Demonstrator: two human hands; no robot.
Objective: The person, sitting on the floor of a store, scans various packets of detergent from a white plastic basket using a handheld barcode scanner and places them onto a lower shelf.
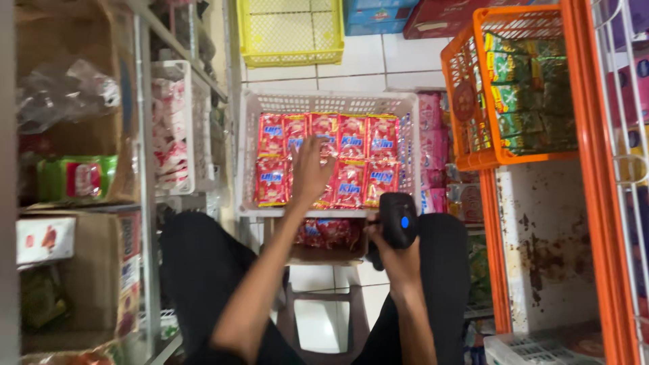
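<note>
An orange crate (466, 101) stands at the upper right, filled with green packets (524, 91), and it sits on an orange rack (595, 203) whose white shelf below (547, 243) is stained and rusty. A yellow crate (291, 34) rests on the white tiled floor (378, 64) at the top, beside a blue box (375, 17) and a dark red box (446, 17). On the left, a metal shelf (145, 176) carries cardboard boxes (81, 270), a green and red packet (74, 177), a crumpled clear plastic bag (64, 91) and a small white basket (193, 128) of pink and white packets. Pink packets (430, 149) are stacked between the white crate and the orange one. A white basket (541, 345) sits at the lower right.
</note>
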